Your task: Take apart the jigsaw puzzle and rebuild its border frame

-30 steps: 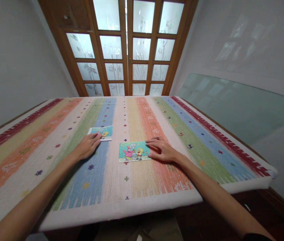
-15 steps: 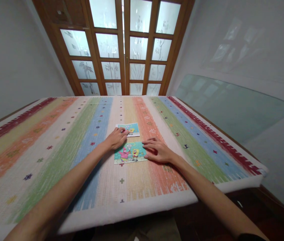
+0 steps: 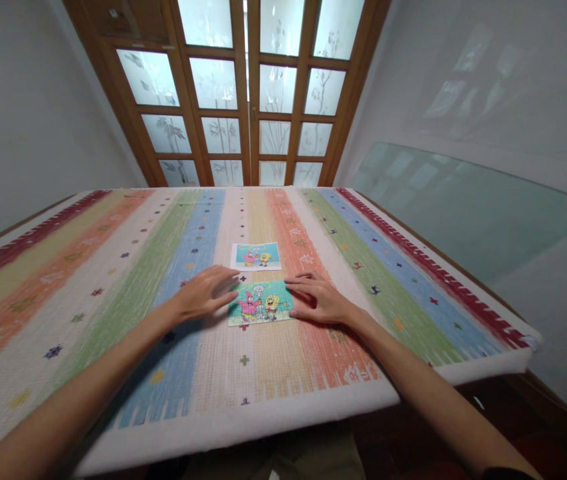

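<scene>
Left hand (image 3: 208,293): yours is loosely curved and gripping nothing, thumb apart from the fingers, at the puzzle's left edge; you cannot tell from this angle whether the thumb touches it.
Right hand (image 3: 321,299): your fingers are relaxed and spread from the thumb, with the tips at the puzzle's right edge.
Puzzle (image 3: 262,308): lies flat between your two hands, its cartoon figures upright to you.
Picture card (image 3: 258,257): lies just beyond the puzzle, apart from it, with a similar cartoon and a white left border.
Tabletop (image 3: 273,360): carries both under a striped cloth, before glazed wooden doors (image 3: 249,133).
</scene>
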The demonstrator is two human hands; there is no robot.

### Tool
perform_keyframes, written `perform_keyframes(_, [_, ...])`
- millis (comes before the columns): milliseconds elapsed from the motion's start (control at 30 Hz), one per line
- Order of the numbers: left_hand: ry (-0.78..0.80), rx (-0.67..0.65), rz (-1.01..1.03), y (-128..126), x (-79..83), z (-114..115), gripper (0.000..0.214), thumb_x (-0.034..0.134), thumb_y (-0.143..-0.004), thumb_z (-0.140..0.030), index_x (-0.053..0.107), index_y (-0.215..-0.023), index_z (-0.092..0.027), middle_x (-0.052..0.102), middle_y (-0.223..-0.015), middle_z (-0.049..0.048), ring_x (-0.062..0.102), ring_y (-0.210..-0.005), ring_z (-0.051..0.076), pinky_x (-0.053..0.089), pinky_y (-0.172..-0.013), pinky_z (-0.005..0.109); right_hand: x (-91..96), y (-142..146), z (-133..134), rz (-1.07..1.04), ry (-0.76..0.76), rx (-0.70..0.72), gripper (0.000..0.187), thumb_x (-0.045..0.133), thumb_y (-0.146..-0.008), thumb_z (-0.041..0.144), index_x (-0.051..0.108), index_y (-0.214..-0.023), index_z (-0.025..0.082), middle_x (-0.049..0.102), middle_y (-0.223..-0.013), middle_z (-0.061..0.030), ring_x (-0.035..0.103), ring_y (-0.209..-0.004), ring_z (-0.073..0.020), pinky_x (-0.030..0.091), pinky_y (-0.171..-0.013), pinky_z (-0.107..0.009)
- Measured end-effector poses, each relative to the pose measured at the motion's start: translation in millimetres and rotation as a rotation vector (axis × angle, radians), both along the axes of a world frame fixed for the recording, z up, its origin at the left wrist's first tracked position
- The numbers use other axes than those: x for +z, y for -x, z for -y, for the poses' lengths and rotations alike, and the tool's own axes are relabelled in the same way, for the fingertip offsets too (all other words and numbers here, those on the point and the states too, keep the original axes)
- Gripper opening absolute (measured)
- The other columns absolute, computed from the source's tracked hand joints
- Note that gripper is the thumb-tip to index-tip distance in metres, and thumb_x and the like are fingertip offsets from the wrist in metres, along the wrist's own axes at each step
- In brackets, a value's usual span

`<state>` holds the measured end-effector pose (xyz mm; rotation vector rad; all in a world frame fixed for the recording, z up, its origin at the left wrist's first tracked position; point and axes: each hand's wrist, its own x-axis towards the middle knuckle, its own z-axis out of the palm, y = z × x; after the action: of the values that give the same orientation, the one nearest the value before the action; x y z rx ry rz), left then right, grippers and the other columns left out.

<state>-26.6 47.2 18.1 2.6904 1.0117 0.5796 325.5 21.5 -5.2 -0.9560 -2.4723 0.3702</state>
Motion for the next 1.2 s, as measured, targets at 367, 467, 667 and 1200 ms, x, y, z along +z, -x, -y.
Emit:
perform_keyframes(367, [0.000,-0.004,-0.023,10.8,-25.6,27.5,0.059,0.063,-0.092,-0.052,0.061,-0.140,-0.019,0.063,-0.142,0.0134,0.055,-0.136,0.033,0.043,-0.116,0.055,-0.9,-0.2,2.9,0.074,-0.077,-0.031,0.056,0.074,-0.087,0.051,0.070,-0.133,0.019,0.068,-0.136,-0.0132,0.056,-0.123,-0.0348,0.047,-0.104,-0.058])
perform_keyframes(467, [-0.015,-0.004,-0.014,10.3,-29.2,29.1,0.059,0.062,-0.094,-0.051,0.060,-0.142,-0.018,0.061,-0.145,0.0132,0.053,-0.138,0.033,0.045,-0.115,0.054,-0.1,1.2,4.5,0.075,-0.074,-0.045,0.054,0.074,-0.087,0.049,0.070,-0.133,0.019,0.068,-0.136,-0.0129,0.055,-0.123,-0.0346,0.048,-0.103,-0.057])
perform_keyframes(667, [-0.041,-0.005,-0.027,13.1,-30.6,28.3,0.058,0.061,-0.096,-0.053,0.059,-0.142,-0.018,0.061,-0.144,0.0127,0.052,-0.139,0.033,0.047,-0.113,0.055,-0.2,0.3,4.7,0.041,-0.066,-0.015,0.055,0.074,-0.087,0.047,0.069,-0.134,0.020,0.068,-0.136,-0.0125,0.055,-0.122,-0.0337,0.048,-0.103,-0.057])
perform_keyframes(1200, [-0.064,0.028,-0.021,4.1,-30.0,32.7,0.055,0.059,-0.098,-0.055,0.062,-0.138,-0.019,0.063,-0.142,0.0122,0.052,-0.138,0.033,0.046,-0.114,0.055,2.8,1.9,6.4,0.076,-0.086,-0.047,0.051,0.072,-0.088,0.048,0.071,-0.132,0.021,0.070,-0.133,-0.0112,0.057,-0.117,-0.0340,0.049,-0.100,-0.057])
